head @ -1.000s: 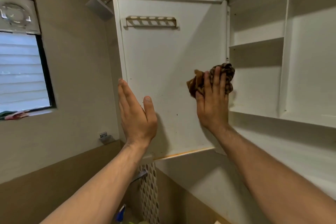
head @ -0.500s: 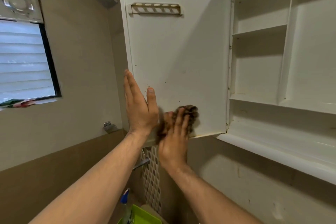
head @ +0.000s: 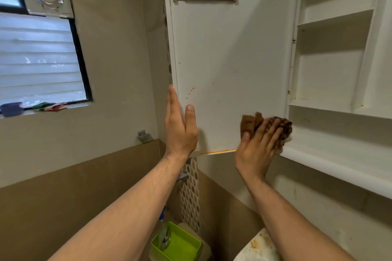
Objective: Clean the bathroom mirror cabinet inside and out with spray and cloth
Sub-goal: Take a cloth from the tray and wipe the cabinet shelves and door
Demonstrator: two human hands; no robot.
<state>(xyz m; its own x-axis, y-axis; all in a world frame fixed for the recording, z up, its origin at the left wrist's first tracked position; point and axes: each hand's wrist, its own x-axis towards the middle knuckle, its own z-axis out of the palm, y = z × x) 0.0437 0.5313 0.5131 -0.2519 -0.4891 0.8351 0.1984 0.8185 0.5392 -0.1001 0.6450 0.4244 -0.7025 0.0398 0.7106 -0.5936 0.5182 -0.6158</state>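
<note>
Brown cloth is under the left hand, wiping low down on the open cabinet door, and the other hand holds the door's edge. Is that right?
Not quite. The head view shows the brown cloth under the right hand, not the left. It is wiping low down on the open cabinet door, and the other hand, the left hand, holds the door's edge.

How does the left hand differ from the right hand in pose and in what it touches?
The left hand stands edge-on, fingers straight, bare against the cabinet door; the right hand lies flat, pressing a brown cloth on it. The left hand is at the door's free edge, the right hand at its lower hinge-side corner. Both are raised, fingers straight.
</note>
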